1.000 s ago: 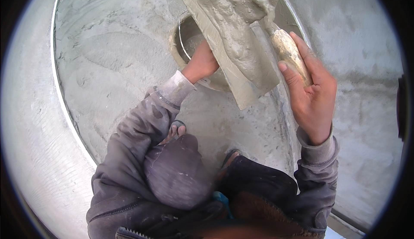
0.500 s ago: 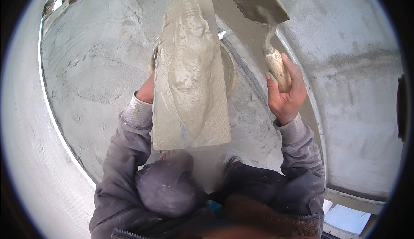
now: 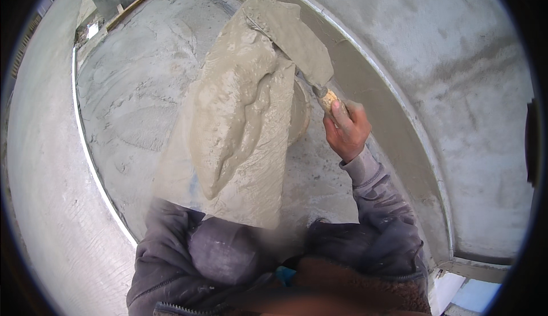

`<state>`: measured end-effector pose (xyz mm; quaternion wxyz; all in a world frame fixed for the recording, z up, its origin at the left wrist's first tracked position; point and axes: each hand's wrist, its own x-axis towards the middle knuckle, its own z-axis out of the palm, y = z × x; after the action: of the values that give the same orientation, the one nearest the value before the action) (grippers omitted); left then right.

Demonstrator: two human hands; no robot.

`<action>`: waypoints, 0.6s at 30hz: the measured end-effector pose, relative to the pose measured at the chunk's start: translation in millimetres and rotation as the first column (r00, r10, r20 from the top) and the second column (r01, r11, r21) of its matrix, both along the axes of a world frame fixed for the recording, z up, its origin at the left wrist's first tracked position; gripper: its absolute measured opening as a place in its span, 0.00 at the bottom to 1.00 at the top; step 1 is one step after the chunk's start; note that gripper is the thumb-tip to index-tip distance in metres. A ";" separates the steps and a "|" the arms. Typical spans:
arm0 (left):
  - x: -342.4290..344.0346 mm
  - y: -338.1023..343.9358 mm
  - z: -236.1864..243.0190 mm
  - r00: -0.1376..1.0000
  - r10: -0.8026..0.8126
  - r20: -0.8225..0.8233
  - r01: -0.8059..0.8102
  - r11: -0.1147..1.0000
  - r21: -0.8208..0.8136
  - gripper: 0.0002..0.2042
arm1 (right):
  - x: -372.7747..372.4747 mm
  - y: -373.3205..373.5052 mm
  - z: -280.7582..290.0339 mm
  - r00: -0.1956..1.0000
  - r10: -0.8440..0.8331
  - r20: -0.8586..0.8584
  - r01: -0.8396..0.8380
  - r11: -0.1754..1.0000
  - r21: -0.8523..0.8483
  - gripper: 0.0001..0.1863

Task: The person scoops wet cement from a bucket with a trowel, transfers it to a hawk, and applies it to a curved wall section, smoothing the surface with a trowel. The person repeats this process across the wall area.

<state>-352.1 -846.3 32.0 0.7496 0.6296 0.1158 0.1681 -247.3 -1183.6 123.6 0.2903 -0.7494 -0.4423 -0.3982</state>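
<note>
A long rectangular mortar board (image 3: 174, 170) slants across the middle, tilted with its far end to the right. A thick ridge of wet grey mortar (image 3: 225, 108) lies along it. My left sleeve (image 3: 165, 227) reaches under the board, which is held up on that side; the left hand itself is hidden beneath. My right hand (image 3: 349, 132) is closed round the wooden handle of a trowel (image 3: 305, 42). Its mortar-coated blade lies over the board's far right end, against the mortar.
Behind the board's right edge shows part of a round rim (image 3: 301, 113). Fresh grey mortar (image 3: 137, 82) covers the surface at left, bordered by a pale strip (image 3: 94, 162). A curved light edge (image 3: 394, 88) runs along the right, beside a grey cement surface (image 3: 456, 93). A wooden strip (image 3: 140, 5) lies far left.
The trowel has swung left and down from beside the board onto its far end. The board has tilted and come nearer, and its mortar has changed shape. My left hand has become hidden.
</note>
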 end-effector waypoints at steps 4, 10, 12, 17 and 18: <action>-0.3 -5.7 -6.5 0.999 0.026 -0.032 -0.026 1.000 -0.017 0.26 | -19.6 -30.1 1.6 1.000 0.013 0.022 -0.011 0.996 -0.089 0.33; -14.8 -19.9 -15.1 0.997 0.046 -0.064 -0.048 0.998 -0.032 0.24 | -49.5 -95.5 -12.8 0.994 -0.107 -0.016 0.103 0.978 -0.179 0.34; -20.0 -19.5 -10.7 0.996 0.053 -0.070 -0.054 0.998 -0.014 0.24 | -53.4 -112.5 -10.8 0.991 -0.089 -0.099 0.069 0.979 -0.193 0.33; -8.2 -32.1 -8.2 0.998 0.033 -0.055 -0.033 0.999 0.003 0.22 | -53.9 -97.9 32.4 0.167 0.659 -0.734 -0.156 0.753 0.640 0.24; -0.6 -33.8 -10.9 0.998 0.029 -0.055 -0.029 1.000 0.000 0.22 | -44.8 -82.0 43.6 -0.122 0.790 -0.601 -0.086 0.594 0.800 0.22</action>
<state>-352.7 -880.1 21.1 0.7438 0.6320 0.1455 0.1616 -292.1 -1265.6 167.1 0.8110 -0.4773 -0.2418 0.2366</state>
